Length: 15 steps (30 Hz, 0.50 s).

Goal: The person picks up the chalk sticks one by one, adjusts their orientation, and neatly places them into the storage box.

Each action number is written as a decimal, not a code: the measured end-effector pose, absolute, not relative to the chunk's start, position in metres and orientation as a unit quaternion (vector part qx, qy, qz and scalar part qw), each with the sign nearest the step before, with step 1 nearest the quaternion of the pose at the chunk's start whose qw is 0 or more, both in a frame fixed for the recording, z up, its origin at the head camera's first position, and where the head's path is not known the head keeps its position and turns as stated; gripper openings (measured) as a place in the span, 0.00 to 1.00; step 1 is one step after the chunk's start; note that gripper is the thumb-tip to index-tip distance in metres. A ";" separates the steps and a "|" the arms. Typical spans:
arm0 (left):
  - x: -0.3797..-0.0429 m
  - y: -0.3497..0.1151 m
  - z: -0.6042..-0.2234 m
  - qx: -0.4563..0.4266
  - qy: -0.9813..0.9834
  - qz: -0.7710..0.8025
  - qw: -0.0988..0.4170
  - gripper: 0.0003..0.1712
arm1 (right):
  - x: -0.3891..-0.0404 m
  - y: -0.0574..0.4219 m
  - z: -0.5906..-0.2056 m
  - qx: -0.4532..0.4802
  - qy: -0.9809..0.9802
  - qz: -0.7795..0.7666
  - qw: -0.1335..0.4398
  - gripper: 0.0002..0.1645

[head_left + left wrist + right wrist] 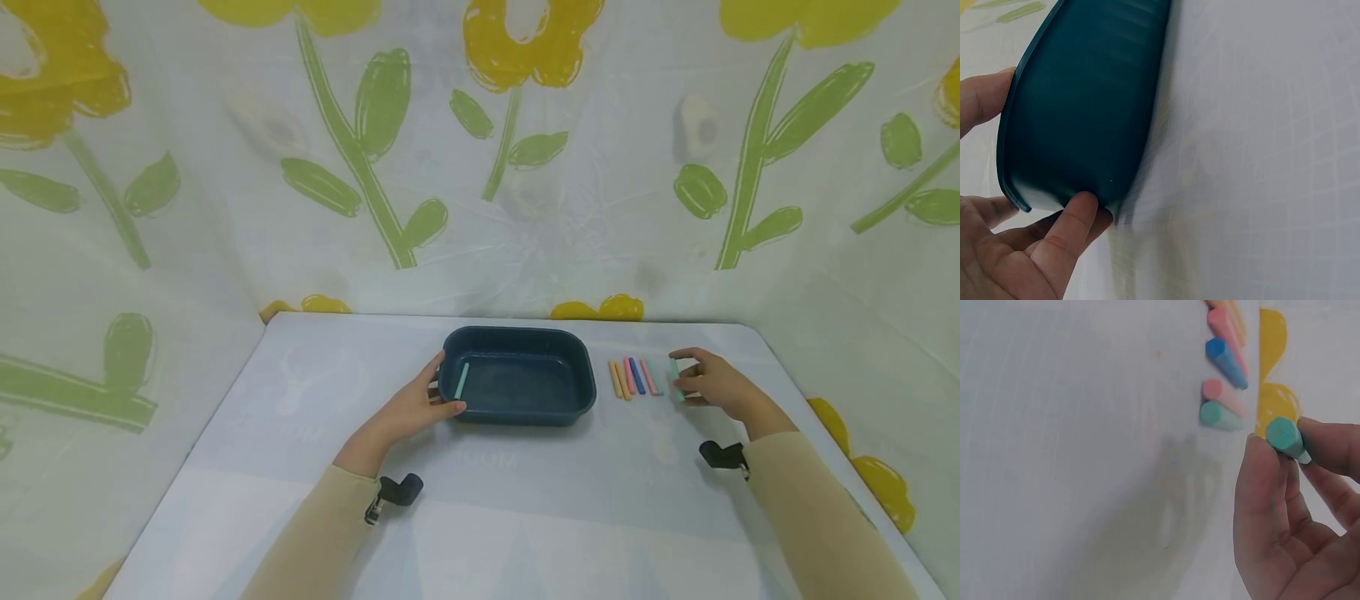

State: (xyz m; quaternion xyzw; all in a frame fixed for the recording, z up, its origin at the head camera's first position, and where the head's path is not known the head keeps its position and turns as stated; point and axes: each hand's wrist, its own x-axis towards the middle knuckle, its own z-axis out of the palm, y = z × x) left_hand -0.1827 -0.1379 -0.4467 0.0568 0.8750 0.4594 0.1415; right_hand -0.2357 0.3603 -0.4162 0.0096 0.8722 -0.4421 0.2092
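Observation:
My left hand [408, 408] grips the left end of a dark teal rectangular tub [517, 415], fingers spread round its corner. In the left wrist view the fingers press against the tub's outer wall [1085, 106] and rim. A green chalk stick [461, 383] lies inside the tub near its left wall. My right hand [716, 386] pinches another green chalk stick [1284, 435] between thumb and fingertips, to the right of a chalk row. That row holds orange-yellow, pink and blue [637, 377] sticks, with a green stick [1221, 417] at its right end.
The white table [525, 508] carries the tub and chalk. Behind it and at both sides hangs a pale sheet [600, 233] with yellow flowers and green leaves. A dark camera mount sits on each wrist.

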 end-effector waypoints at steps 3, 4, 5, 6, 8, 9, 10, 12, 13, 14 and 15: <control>-0.183 -0.138 -0.446 0.057 0.876 0.458 0.140 0.60 | -0.232 0.357 -0.413 0.008 0.867 -0.455 0.203 0.39; -0.183 -0.137 -0.445 0.057 0.876 0.458 0.140 0.61 | -0.231 0.356 -0.411 0.011 0.866 -0.458 0.202 0.40; -0.183 -0.137 -0.445 0.058 0.876 0.458 0.140 0.60 | -0.230 0.355 -0.410 0.012 0.864 -0.461 0.200 0.40; -0.183 -0.137 -0.446 0.059 0.876 0.459 0.139 0.60 | -0.228 0.353 -0.409 0.013 0.863 -0.465 0.199 0.40; -0.184 -0.137 -0.446 0.062 0.876 0.459 0.138 0.60 | -0.225 0.350 -0.407 0.012 0.858 -0.474 0.196 0.41; -0.184 -0.137 -0.446 0.062 0.875 0.459 0.138 0.60 | -0.223 0.349 -0.406 0.010 0.856 -0.479 0.195 0.41; -0.184 -0.137 -0.447 0.061 0.876 0.458 0.139 0.60 | -0.221 0.347 -0.406 0.008 0.853 -0.484 0.193 0.41; -0.184 -0.138 -0.447 0.060 0.877 0.455 0.140 0.61 | -0.218 0.344 -0.404 0.000 0.849 -0.494 0.188 0.42; -0.184 -0.138 -0.447 0.061 0.878 0.453 0.139 0.61 | -0.216 0.342 -0.403 -0.003 0.847 -0.499 0.185 0.42; -0.184 -0.138 -0.447 0.060 0.879 0.452 0.140 0.61 | -0.215 0.340 -0.402 -0.004 0.845 -0.502 0.182 0.42; -0.184 -0.137 -0.447 0.060 0.879 0.453 0.140 0.61 | -0.213 0.338 -0.401 -0.007 0.844 -0.505 0.179 0.42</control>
